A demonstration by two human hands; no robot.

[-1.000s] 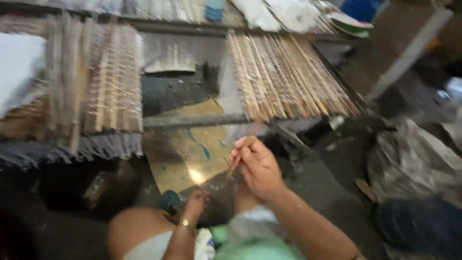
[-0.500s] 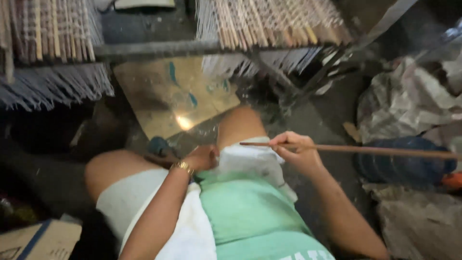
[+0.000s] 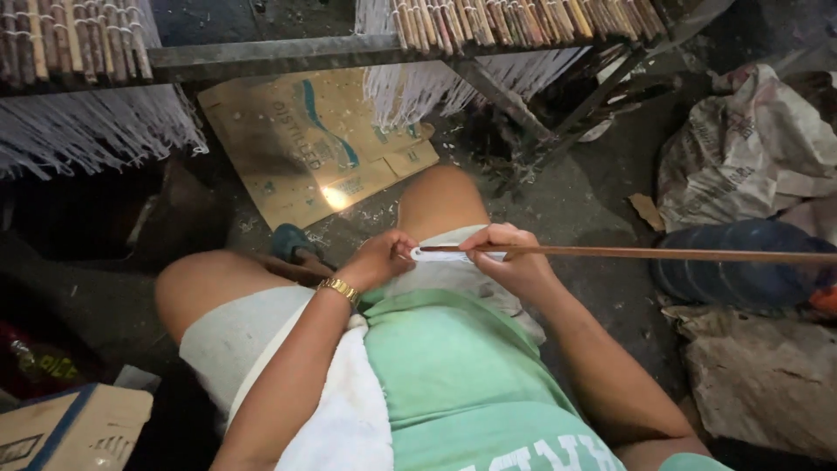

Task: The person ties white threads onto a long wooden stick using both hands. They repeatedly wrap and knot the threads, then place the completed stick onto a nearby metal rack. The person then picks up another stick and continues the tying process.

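A long thin brown stick (image 3: 663,254) lies level across my lap, its far end running off to the right. My right hand (image 3: 513,260) grips it near its left end. My left hand (image 3: 381,259), with a gold bracelet at the wrist, pinches the stick's tip, where a small white strip (image 3: 436,255) sits between the two hands. Both hands rest above my thighs, over white shorts and a green shirt.
Above, a metal frame (image 3: 288,54) carries woven mats of sticks (image 3: 523,19) with white string fringes (image 3: 96,139). A flattened cardboard sheet (image 3: 305,144) lies on the floor ahead. A blue water jug (image 3: 741,279) and grey sacks (image 3: 750,148) crowd the right. A cardboard box (image 3: 70,432) sits bottom left.
My view dropped from the mats to my lap. My right hand drew the stick down from the frame and now holds it level; my left hand came up to its tip.
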